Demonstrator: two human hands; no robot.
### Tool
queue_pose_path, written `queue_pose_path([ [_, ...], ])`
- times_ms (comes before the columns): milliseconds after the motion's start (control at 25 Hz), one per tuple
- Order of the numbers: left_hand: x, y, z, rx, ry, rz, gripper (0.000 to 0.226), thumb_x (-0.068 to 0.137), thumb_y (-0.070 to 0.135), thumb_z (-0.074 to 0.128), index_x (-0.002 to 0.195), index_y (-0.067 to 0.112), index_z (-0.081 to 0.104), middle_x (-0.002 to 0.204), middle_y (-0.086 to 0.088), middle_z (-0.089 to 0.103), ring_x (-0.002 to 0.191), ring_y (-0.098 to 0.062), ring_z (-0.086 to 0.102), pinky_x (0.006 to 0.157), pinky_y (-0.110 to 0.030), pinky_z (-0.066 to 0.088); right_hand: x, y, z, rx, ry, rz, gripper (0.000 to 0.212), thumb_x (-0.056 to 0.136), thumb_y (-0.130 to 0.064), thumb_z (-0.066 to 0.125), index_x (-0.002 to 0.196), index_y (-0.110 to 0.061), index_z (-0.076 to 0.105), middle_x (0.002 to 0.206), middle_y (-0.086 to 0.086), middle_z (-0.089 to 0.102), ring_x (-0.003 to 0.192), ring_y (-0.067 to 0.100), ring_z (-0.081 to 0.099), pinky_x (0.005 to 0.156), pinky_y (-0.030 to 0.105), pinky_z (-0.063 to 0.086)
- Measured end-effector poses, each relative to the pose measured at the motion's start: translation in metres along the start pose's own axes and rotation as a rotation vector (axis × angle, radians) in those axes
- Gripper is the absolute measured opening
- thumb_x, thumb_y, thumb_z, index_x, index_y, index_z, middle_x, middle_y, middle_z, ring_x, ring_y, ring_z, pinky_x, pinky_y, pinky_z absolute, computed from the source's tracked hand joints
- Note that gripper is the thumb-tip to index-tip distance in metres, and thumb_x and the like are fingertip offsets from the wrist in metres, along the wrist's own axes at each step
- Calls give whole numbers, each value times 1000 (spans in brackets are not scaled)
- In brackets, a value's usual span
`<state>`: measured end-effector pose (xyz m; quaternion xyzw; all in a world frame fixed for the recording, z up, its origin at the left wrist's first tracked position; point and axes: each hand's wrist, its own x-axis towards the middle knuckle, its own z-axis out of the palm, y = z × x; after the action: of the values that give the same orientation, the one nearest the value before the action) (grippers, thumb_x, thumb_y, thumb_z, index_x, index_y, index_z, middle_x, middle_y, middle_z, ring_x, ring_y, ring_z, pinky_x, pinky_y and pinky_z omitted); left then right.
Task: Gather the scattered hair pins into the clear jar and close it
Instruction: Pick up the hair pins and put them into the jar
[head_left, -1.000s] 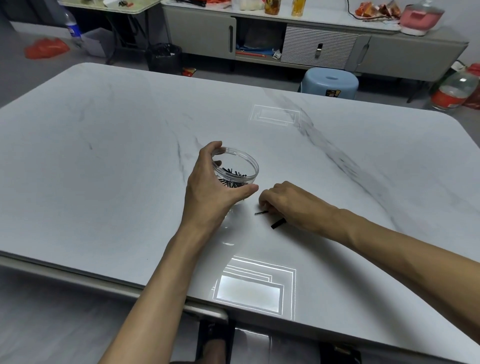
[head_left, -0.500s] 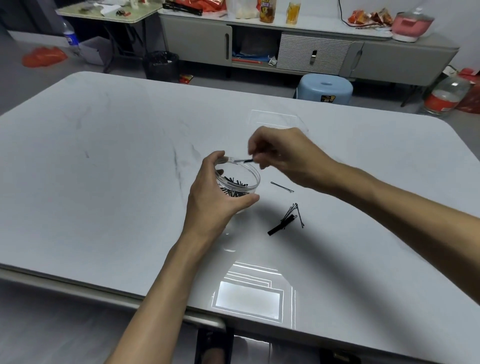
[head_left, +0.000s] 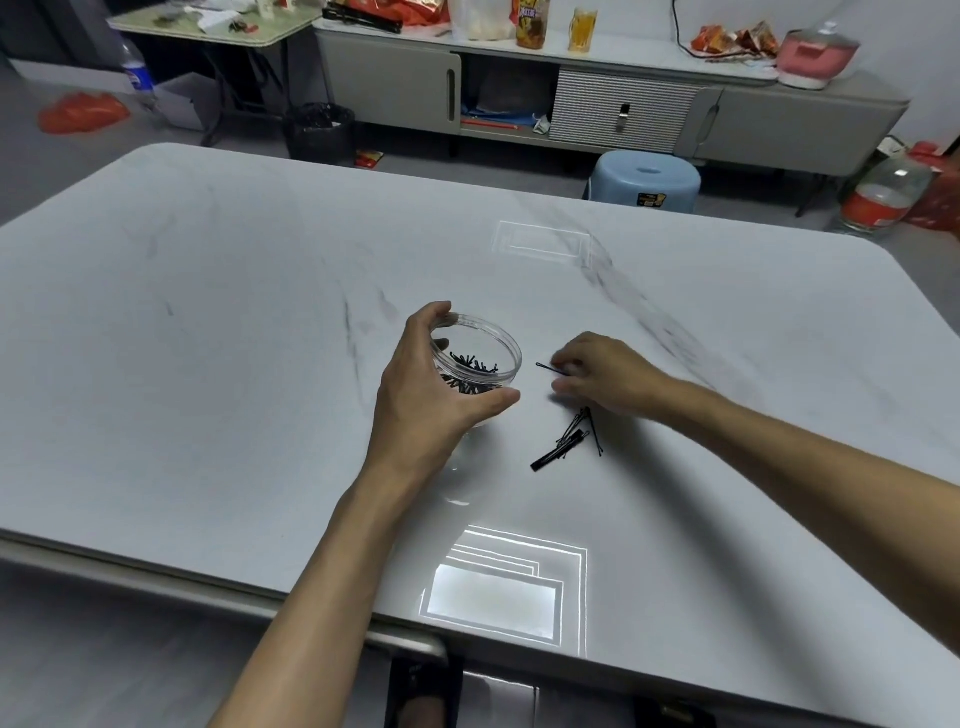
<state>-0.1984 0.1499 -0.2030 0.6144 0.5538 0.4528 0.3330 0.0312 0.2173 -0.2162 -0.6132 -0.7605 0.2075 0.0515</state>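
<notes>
My left hand (head_left: 431, 400) is wrapped around the low, round clear jar (head_left: 480, 338), which stands open on the white marble table (head_left: 208, 364) with several black hair pins (head_left: 472, 366) inside. My right hand (head_left: 602, 376) rests on the table just right of the jar. Its forefinger tip lies on the end of a single thin hair pin (head_left: 548, 368) that lies flat, with the thumb a little below it. A small heap of black hair pins (head_left: 569, 441) lies just in front of that hand. I see no lid.
Bright ceiling-light reflections show on the table near the front edge (head_left: 498, 592) and beyond the jar. Past the far edge stand a blue plastic stool (head_left: 644, 179), a black bin (head_left: 319, 130) and a long grey sideboard (head_left: 623, 104).
My right hand dropped a pin over the jar, then came down to the right onto the single pin on the table. The left hand stayed on the jar.
</notes>
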Motion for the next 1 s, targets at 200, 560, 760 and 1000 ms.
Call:
queue_pose_path([
  [200, 0, -1, 2, 2, -7, 5, 94, 55, 44, 84, 138, 35, 40, 132, 24, 50, 118, -3, 51, 93, -22, 42, -11, 16, 12, 211, -17, -115, 9, 84, -15, 71, 81, -24, 71, 96, -10, 63, 84, 10, 62, 75, 20, 45],
  [560, -2, 4, 11, 14, -31, 13, 94, 56, 43, 84, 138, 35, 40, 133, 22, 50, 118, -4, 51, 93, -21, 41, -24, 22, 13, -109, -30, -355, 22, 79, 6, 63, 85, -16, 67, 89, -5, 60, 85, 15, 54, 75, 30, 49],
  [760, -2, 4, 13, 12, -32, 7, 93, 56, 42, 84, 138, 36, 40, 132, 24, 50, 117, -3, 51, 89, -17, 40, -27, 28, 18, -196, 49, -373, 29, 78, 9, 50, 92, -17, 55, 87, -7, 53, 80, 16, 52, 69, 28, 46],
  [1000, -1, 4, 14, 26, -36, 10, 94, 54, 44, 84, 137, 36, 40, 132, 23, 51, 116, -3, 51, 90, -18, 40, -30, 1, -21, 249, 426, -250, 16, 86, -2, 64, 83, -18, 62, 69, -10, 59, 64, 6, 49, 62, 22, 40],
])
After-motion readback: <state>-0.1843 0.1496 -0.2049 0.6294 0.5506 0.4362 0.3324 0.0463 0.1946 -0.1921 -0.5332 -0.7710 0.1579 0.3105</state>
